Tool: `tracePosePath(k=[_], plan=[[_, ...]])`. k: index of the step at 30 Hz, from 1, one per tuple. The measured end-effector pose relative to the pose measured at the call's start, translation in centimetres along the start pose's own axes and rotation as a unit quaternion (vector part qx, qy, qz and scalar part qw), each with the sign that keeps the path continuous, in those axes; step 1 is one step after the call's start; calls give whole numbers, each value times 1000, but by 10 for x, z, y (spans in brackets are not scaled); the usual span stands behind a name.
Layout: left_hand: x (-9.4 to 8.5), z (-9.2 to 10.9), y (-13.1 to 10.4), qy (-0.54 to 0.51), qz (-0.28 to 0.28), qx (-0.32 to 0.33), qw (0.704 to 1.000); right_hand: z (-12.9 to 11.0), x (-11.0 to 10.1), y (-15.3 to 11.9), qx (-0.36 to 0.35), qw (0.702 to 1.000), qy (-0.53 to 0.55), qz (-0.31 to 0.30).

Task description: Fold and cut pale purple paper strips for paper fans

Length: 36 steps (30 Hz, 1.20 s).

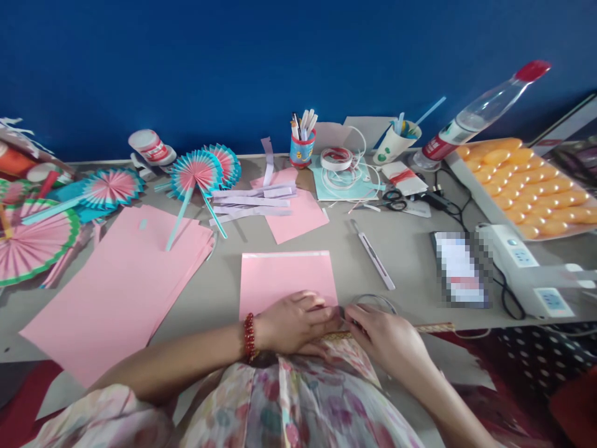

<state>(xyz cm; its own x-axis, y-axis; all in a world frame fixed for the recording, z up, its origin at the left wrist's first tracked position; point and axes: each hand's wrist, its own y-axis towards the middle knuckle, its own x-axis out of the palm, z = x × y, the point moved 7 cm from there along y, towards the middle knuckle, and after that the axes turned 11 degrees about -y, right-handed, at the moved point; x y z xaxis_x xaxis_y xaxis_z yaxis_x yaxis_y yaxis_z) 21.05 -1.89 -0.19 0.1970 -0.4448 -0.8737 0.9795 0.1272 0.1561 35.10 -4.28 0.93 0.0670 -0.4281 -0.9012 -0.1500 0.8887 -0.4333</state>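
In the head view, we see the left hand (293, 323) laid palm-down on the near part of a smooth, rectangular pink sheet (284, 277), its fingers loosely spread. A narrow pale strip (285, 254) runs along the sheet's far edge. The right hand (385, 330) meets the left fingertips at the sheet's near right corner, its fingers narrow and curled together; we cannot tell what they hold, as the tips are partly hidden. A bracelet (249, 337) of round red beads circles the left wrist.

Just beyond the right hand, we find a slim, straight-sided cutter (375, 258) lying slantwise on the matte grey table (405, 233). To the left lies a stack of flat pink paper (119, 274), with the stick of a crisply pleated, round paper fan (196, 173) across it. Behind the sheet, flat lilac paper strips (256, 202) overlap in a loose pile.
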Motion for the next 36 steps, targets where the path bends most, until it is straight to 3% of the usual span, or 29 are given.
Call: tracePosePath(k=[11, 16, 21, 27, 30, 33, 36], plan=[[0, -1, -2, -10, 12, -4, 1000, -9, 13, -22, 31, 996, 17, 77], [-1, -1, -3, -17, 12, 1, 1000, 19, 15, -45, 90, 978, 119, 144], [1, 0, -2, -5, -1, -11, 1000, 53, -12, -49, 149, 946, 144, 247], [-1, 2, 0, 20, 8, -2, 1000, 90, -64, -15, 193, 909, 5, 371], [-2, 1, 1, 22, 32, -4, 999, 111, -67, 22, 180, 903, -89, 380], [-3, 1, 0, 14, 60, -10, 998, 123, -55, 56, 130, 908, -143, 373], [-2, 0, 0, 5, 64, -23, 998, 120, -49, 67, 74, 905, -151, 391]])
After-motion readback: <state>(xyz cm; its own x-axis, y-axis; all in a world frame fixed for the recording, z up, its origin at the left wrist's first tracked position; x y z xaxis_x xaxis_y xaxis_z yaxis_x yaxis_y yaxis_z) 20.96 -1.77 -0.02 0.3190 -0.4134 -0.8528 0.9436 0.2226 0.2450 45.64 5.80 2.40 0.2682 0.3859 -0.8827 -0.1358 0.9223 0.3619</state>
